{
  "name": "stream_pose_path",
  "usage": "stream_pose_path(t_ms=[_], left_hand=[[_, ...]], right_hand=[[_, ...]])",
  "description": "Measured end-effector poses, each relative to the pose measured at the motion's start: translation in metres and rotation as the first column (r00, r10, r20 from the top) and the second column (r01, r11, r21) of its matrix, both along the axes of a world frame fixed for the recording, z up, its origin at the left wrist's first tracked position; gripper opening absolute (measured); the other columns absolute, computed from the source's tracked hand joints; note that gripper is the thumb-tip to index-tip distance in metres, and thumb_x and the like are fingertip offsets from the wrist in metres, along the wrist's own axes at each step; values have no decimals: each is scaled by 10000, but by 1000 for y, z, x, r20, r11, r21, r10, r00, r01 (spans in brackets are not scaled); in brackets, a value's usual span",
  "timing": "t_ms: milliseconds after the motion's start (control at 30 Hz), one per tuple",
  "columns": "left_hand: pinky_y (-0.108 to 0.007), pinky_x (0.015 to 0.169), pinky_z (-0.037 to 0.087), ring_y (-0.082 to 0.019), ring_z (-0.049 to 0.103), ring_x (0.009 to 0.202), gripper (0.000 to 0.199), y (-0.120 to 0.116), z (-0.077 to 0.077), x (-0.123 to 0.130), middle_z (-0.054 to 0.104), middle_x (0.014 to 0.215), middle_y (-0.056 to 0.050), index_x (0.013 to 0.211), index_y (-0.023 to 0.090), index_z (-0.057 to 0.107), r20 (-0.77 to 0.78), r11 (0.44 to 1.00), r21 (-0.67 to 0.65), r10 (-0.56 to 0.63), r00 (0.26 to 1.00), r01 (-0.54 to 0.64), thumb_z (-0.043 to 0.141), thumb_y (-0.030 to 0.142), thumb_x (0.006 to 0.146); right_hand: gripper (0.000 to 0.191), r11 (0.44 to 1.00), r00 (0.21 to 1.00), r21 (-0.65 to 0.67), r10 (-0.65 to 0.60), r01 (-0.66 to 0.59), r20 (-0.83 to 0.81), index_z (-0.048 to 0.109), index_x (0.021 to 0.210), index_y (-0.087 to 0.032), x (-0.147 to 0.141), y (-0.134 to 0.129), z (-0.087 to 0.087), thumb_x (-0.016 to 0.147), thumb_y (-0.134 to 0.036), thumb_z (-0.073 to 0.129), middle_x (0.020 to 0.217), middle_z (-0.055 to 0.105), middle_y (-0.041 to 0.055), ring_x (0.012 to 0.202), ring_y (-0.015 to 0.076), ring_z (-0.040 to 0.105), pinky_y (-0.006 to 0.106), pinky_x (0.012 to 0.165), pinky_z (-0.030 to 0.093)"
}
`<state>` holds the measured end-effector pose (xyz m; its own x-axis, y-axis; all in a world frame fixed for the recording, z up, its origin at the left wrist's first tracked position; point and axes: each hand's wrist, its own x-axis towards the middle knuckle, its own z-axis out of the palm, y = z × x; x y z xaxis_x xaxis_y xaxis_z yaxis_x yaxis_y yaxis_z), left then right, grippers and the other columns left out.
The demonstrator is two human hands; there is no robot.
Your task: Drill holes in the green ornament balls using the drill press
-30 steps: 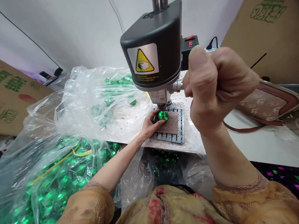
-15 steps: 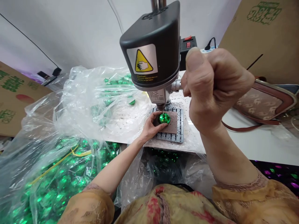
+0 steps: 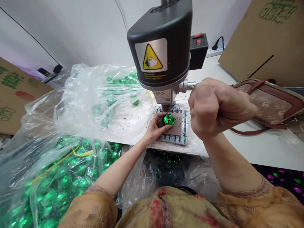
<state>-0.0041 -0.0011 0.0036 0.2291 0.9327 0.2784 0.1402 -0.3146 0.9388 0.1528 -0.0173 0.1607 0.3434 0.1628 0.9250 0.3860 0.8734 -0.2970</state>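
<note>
left grip (image 3: 154, 128) pinching ball (image 3: 169, 120) | right grip (image 3: 218, 107) fisted round lever (image 3: 190, 85) | ball in left grip, below bit (image 3: 167, 111) | looks set up, not yet freed; drilling depth: can't tell | bagged balls (image 3: 63, 183) left of left grip, worked or not unclear

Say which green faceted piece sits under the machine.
The green piece held by the left hand, the only one over the brown board; others lie among clear plastic.

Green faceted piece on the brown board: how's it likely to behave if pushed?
The green faceted piece would probably roll or twist if pushed loose, given its rounded outline on the flat brown board. Its shiny facets look slippery, so the grip of the left hand likely helps steady it.
</note>
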Motion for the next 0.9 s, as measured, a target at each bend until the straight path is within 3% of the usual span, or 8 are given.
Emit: stream_pose_path(t_ms=[133,300,533,900], left_hand=[[-399,982,531,-254,661,1121,575,-1,1,2,693,1187,-104,1164,195,591,29,1000,-3,3,1000,-3,825,498,736],[-405,990,523,-259,655,1125,563,-1,2,2,692,1165,-97,1147,199,597,36,1000,-20,-6,999,7,829,500,732],[-425,1024,492,-263,637,1155,584,-1,0,2,673,1202,-101,1180,203,578,37,999,-31,-19,999,20,812,512,744],[-418,1032,490,-267,625,1186,589,-2,1,2,658,1227,-111,1202,197,557,50,998,-46,-43,998,45,810,490,759]], right_hand=[[476,990,995,108,95,-93,-6,194,553,-195,0,7,-6,874,-182,546,464,237,-55,363,61,282,289,372,247],[471,991,998,116,66,-66,10,170,573,-197,1,9,-11,865,-166,539,472,239,-62,375,57,262,276,377,278],[432,964,995,249,92,-99,40,196,570,-204,2,15,-22,796,-74,540,480,247,-66,377,55,276,261,361,262],[371,926,954,276,197,-256,224,212,583,-207,11,17,-33,792,-71,487,486,302,-62,385,52,278,261,372,237]])
